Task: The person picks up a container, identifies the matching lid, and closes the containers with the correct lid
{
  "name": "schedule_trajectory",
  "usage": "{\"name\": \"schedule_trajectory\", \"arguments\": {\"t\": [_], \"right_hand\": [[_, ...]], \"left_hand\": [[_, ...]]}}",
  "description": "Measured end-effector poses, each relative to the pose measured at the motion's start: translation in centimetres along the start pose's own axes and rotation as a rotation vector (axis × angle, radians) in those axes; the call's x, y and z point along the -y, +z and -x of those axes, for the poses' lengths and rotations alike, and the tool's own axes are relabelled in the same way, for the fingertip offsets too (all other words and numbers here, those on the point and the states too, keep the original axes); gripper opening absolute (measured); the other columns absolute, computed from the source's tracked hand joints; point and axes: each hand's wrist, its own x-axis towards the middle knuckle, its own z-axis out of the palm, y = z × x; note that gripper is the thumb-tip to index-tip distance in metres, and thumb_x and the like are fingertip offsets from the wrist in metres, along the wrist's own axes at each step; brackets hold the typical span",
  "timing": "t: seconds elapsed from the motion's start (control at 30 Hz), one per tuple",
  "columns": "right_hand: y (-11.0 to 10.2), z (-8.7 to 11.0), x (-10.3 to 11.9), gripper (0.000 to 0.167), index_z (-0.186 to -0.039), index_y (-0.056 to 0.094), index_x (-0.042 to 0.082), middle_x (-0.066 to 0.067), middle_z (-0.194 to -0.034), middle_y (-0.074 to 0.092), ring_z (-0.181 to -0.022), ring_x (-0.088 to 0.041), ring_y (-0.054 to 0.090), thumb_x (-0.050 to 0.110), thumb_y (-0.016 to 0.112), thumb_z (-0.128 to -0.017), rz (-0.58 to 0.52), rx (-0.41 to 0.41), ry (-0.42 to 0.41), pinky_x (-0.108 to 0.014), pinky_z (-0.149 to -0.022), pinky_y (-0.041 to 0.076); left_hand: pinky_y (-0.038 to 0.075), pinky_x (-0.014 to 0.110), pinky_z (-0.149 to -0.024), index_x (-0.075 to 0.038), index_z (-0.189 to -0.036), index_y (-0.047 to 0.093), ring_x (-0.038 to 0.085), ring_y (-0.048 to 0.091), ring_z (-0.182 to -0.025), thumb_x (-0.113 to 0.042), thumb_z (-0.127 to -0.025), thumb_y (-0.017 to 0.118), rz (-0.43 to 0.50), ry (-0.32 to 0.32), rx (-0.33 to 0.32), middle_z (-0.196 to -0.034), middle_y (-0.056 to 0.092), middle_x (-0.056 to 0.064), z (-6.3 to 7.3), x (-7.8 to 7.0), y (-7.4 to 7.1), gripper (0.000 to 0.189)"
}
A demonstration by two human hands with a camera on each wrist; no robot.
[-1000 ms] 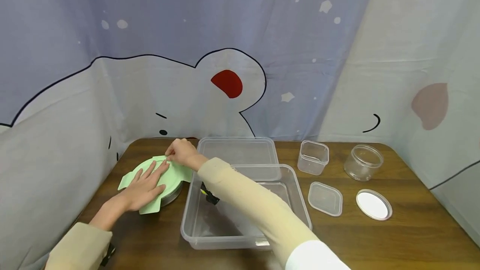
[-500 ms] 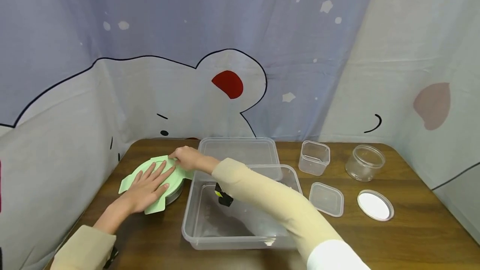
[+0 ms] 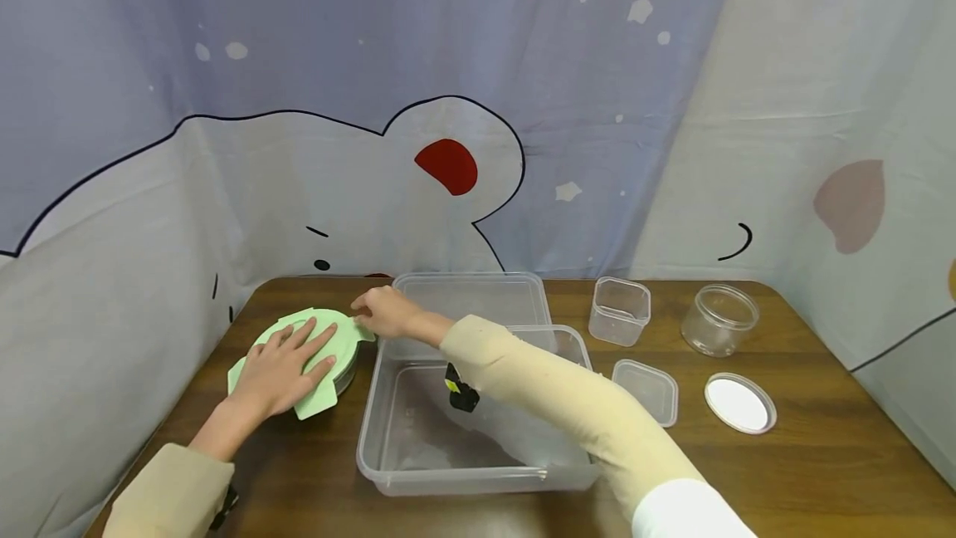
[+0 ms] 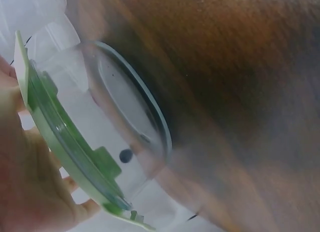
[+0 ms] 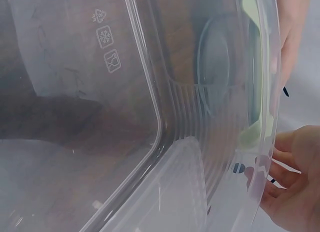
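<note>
A round glass food container (image 4: pixel 95 112) with a pale green lid (image 3: pixel 347 339) stands at the table's left. The lid's side tabs stick outward. My left hand (image 3: pixel 276 368) lies palm down on top of the lid, fingers spread. At the lid's right-hand tab (image 3: pixel 364 329) is my right hand (image 3: pixel 392 311), its fingertips bent toward that tab. In the right wrist view, the fingers of my right hand (image 5: pixel 295 177) are partly bent, and one appears to touch the tab. Whether the thumb pinches it is hidden.
A large clear rectangular box (image 3: pixel 448 484) stands under my right forearm, its flat clear lid (image 3: pixel 470 293) behind it. To the right are a small square tub (image 3: pixel 620 318), a round jar (image 3: pixel 719 326), a small square lid (image 3: pixel 648 393) and a round white-centred lid (image 3: pixel 739 403).
My right hand has moved from the rear tab to the right side of the green lid. The lid has turned slightly counterclockwise. My left hand stays on it.
</note>
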Motion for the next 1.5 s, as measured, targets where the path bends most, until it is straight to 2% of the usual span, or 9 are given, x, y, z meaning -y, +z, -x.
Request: {"name": "schedule_trajectory", "arguments": {"t": [0.13, 0.4, 0.5, 0.6, 0.73, 0.93, 1.17, 1.37, 1.5], "right_hand": [[0.0, 0.0, 0.0, 0.034, -0.129, 0.06, 0.005, -0.006, -0.128, 0.065, -0.105, -0.015, 0.067, 0.019, 0.055, -0.099, 0.014, -0.008, 0.002, -0.019, -0.085, 0.053], [0.5, -0.1, 0.3, 0.031, -0.12, 0.068, 0.009, -0.003, -0.117, 0.07, -0.095, -0.012, 0.069, 0.025, 0.062, -0.094, 0.046, -0.054, 0.031, -0.017, -0.077, 0.053], [0.8, -0.2, 0.5, 0.029, -0.117, 0.07, 0.011, 0.0, -0.111, 0.072, -0.078, -0.006, 0.066, 0.027, 0.064, -0.093, 0.057, -0.069, 0.056, -0.014, -0.066, 0.049], [1.0, -0.3, 0.5, 0.028, -0.115, 0.071, 0.012, 0.001, -0.102, 0.074, -0.059, -0.003, 0.054, 0.027, 0.064, -0.093, 0.052, -0.077, 0.073, -0.013, -0.054, 0.04], [1.0, -0.5, 0.7, 0.028, -0.116, 0.07, 0.011, 0.001, -0.091, 0.073, -0.052, -0.004, 0.042, 0.027, 0.063, -0.094, 0.043, -0.083, 0.09, -0.014, -0.049, 0.032], [1.3, -0.8, 0.8, 0.03, -0.118, 0.069, 0.011, 0.0, -0.097, 0.073, -0.057, -0.004, 0.046, 0.027, 0.063, -0.094, 0.038, -0.071, 0.109, -0.014, -0.052, 0.035], [1.5, -1.2, 0.8, 0.033, -0.121, 0.067, 0.01, -0.002, -0.104, 0.073, -0.055, -0.003, 0.048, 0.028, 0.063, -0.094, 0.022, -0.083, 0.146, -0.012, -0.051, 0.037], [1.6, -1.2, 1.4, 0.026, -0.108, 0.074, 0.012, 0.0, -0.105, 0.074, -0.074, -0.007, 0.065, 0.028, 0.07, -0.089, -0.031, -0.138, 0.207, -0.011, -0.056, 0.043], [1.5, -1.1, 1.7, 0.021, -0.1, 0.077, 0.01, -0.001, -0.099, 0.075, -0.079, -0.01, 0.068, 0.025, 0.073, -0.086, -0.075, -0.148, 0.22, -0.012, -0.057, 0.045]], "left_hand": [[0.036, 0.069, -0.091, -0.021, -0.147, 0.04, 0.049, 0.036, -0.131, -0.044, -0.101, 0.038, -0.019, -0.001, 0.015, -0.152, 0.036, 0.017, -0.4, 0.4, -0.1, 0.052], [0.035, 0.068, -0.091, -0.023, -0.147, 0.04, 0.047, 0.035, -0.131, -0.04, -0.102, 0.038, -0.006, 0.024, 0.057, -0.152, 0.036, 0.016, -1.0, 1.1, -0.4, 0.049], [0.036, 0.067, -0.093, -0.023, -0.146, 0.042, 0.046, 0.037, -0.13, -0.041, -0.101, 0.041, -0.016, 0.027, 0.021, -0.149, 0.039, 0.017, -1.1, 1.2, -0.2, 0.049], [0.036, 0.066, -0.097, -0.019, -0.143, 0.046, 0.045, 0.038, -0.13, -0.04, -0.099, 0.044, -0.015, 0.021, -0.047, -0.143, 0.044, 0.021, -1.1, 1.0, 0.3, 0.049], [0.032, 0.067, -0.103, -0.011, -0.141, 0.049, 0.046, 0.035, -0.134, -0.037, -0.099, 0.046, 0.036, 0.018, -0.131, -0.141, 0.045, 0.025, -1.2, 0.7, 1.1, 0.049], [0.021, 0.069, -0.108, -0.006, -0.145, 0.042, 0.047, 0.024, -0.141, -0.037, -0.102, 0.04, 0.136, 0.004, -0.11, -0.151, 0.033, 0.026, -1.1, 0.4, 1.8, 0.053], [0.016, 0.067, -0.111, -0.008, -0.148, 0.036, 0.044, 0.021, -0.143, -0.039, -0.103, 0.036, 0.148, 0.0, -0.088, -0.154, 0.028, 0.023, -1.0, 0.3, 1.9, 0.055], [0.017, 0.067, -0.111, -0.008, -0.147, 0.037, 0.044, 0.022, -0.143, -0.038, -0.103, 0.037, 0.153, -0.004, -0.092, -0.154, 0.028, 0.023, -0.7, 0.3, 1.8, 0.054], [0.018, 0.067, -0.11, -0.008, -0.147, 0.038, 0.044, 0.023, -0.142, -0.037, -0.103, 0.038, 0.151, -0.005, -0.1, -0.153, 0.03, 0.023, -0.4, 0.4, 2.0, 0.053]]}}
